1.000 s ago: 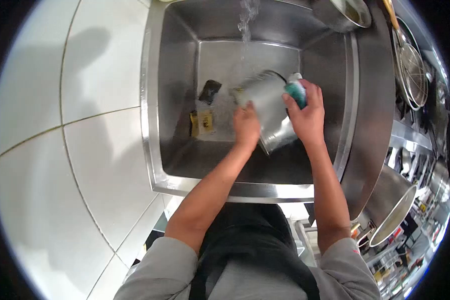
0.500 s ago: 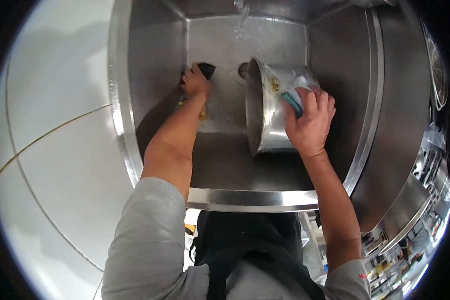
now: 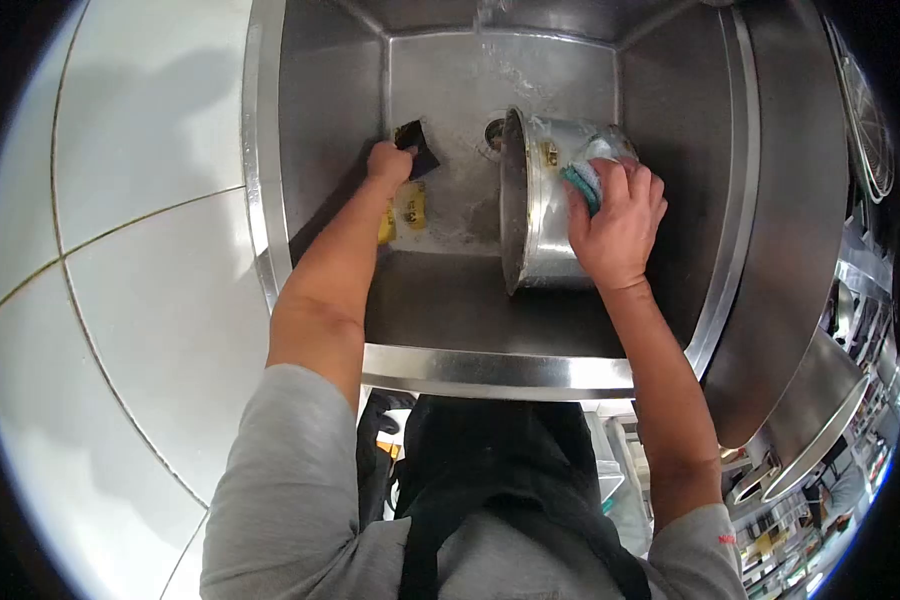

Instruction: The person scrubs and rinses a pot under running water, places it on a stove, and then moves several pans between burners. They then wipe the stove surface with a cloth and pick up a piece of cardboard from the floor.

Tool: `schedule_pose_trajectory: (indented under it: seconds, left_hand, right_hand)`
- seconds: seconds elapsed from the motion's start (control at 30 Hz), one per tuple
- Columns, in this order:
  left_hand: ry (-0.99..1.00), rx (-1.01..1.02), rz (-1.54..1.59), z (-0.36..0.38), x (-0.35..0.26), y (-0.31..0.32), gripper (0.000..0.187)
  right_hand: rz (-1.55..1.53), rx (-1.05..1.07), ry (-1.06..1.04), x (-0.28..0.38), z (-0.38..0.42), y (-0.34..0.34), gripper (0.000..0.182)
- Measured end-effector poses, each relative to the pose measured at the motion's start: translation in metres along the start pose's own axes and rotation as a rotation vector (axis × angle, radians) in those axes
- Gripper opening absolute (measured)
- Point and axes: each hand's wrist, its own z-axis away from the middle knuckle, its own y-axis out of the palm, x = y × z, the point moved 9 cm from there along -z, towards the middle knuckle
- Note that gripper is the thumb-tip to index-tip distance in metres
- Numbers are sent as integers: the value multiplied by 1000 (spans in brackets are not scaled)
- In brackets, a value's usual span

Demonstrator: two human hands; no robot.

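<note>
A metal pot [image 3: 555, 250] lies on its side in the sink, its mouth facing left. My right hand [image 3: 620, 215] is closed on a green and white sponge [image 3: 582, 188], pressed to the pot's outer wall near a small yellowish label. At the left of the sink floor, my left hand [image 3: 390, 165] grips the edge of a thin, dark, square-cornered sheet [image 3: 418, 150]. Just below that hand, yellow pieces with dark print [image 3: 410, 208] lie on the wet floor of the sink.
The deep steel sink [image 3: 500, 370] has a raised front rim against my apron. Water runs in at the far wall, and a drain [image 3: 494, 133] sits beside the pot's mouth. White tiles [image 3: 150, 280] cover the left side; racks and metalware stand at the far right.
My left hand has drawn slightly down, and more of the dark sheet and yellow pieces show. My right hand stays on the pot with the sponge. The view has shifted a little.
</note>
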Motion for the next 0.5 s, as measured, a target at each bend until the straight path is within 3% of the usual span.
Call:
schedule_pose_trajectory:
  seconds: [0.1,0.13,0.17,0.23,0.33,0.4,0.47,0.5]
  left_hand:
    - [244,500,-658,77,-61,2,59]
    - [250,639,-945,74,-34,22,59]
    - [391,534,-1184,85,-33,20,57]
    - [637,136,-1347,93,-22,25,64]
    - [381,178,-1429,98,-24,27,73]
    - [129,238,-1103,82,-9,24,60]
    - [118,208,-1020,76,-1,28,52]
    - [230,143,-1103,79,1,32,50]
  right_hand:
    - [-2,-8,-2,-2,2,-1,38]
    - [-6,-13,-6,-1,2,0,38]
    - [-8,-9,-6,0,2,1,38]
    - [-3,-13,-4,-3,2,1,38]
    - [23,5,19,-4,1,1,38]
    - [12,-4,14,-5,2,2,39]
    - [-22,-49,-9,-4,2,-1,39]
    - [-17,-15,13,-7,4,1,38]
